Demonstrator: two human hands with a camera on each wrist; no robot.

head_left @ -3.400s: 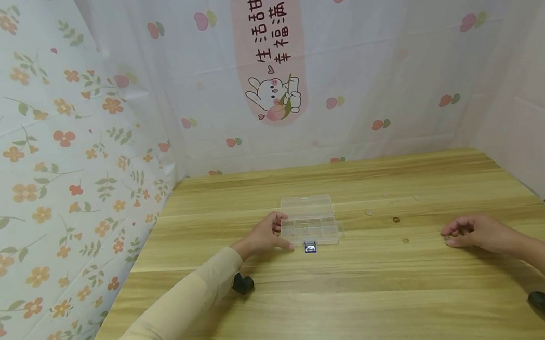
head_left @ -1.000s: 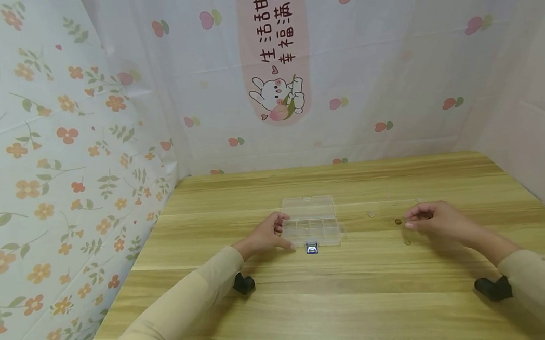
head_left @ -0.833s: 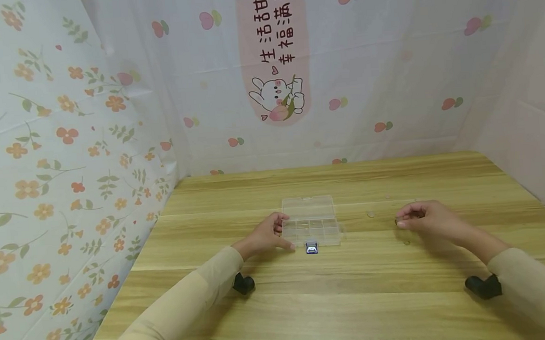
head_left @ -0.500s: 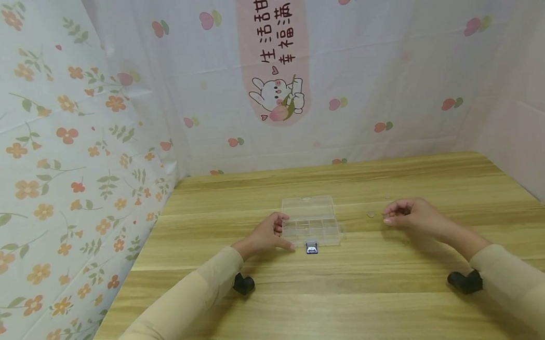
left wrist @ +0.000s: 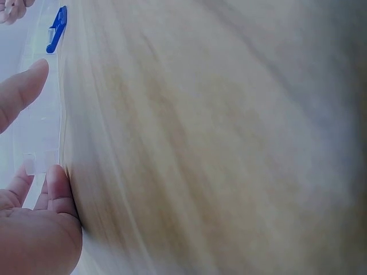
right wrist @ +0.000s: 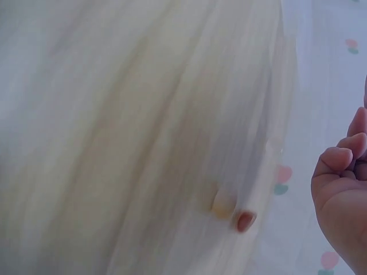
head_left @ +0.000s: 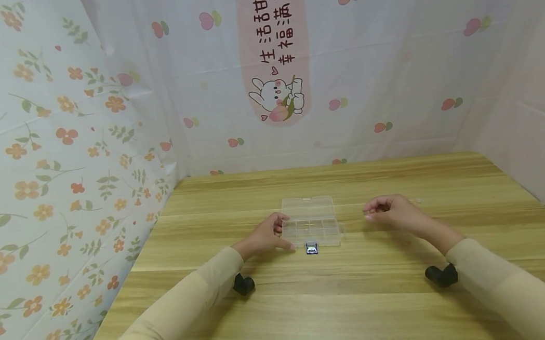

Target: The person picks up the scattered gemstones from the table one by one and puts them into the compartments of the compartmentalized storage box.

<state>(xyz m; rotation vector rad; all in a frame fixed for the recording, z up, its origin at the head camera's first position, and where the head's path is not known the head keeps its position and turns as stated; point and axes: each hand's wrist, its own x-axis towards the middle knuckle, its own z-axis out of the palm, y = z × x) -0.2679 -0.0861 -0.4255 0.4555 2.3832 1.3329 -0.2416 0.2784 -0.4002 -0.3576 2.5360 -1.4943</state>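
A clear plastic compartment box [head_left: 311, 232] lies on the table with its lid [head_left: 307, 208] folded back and a blue latch [head_left: 311, 248] at its front. My left hand [head_left: 264, 235] grips the box's left end, thumb at the front and fingers farther back; the left wrist view shows fingertips [left wrist: 59, 186] against its corner. To the right of the box, my right hand [head_left: 397, 215] is raised above the table, thumb and index finger pinching a tiny pale piece, mostly hidden. Below that hand, a pale ring-like piece [right wrist: 225, 200] and a brown one [right wrist: 246, 221] lie on the wood.
The wooden table [head_left: 281, 304] runs back to a printed cloth [head_left: 365, 70]. Another small pale piece [head_left: 417, 200] lies right of the right hand. Black wrist mounts [head_left: 244, 284] hang under both sleeves, close to the tabletop.
My right hand has moved left across the table towards the box, passing over the small pieces. My left hand and the box stay in place.
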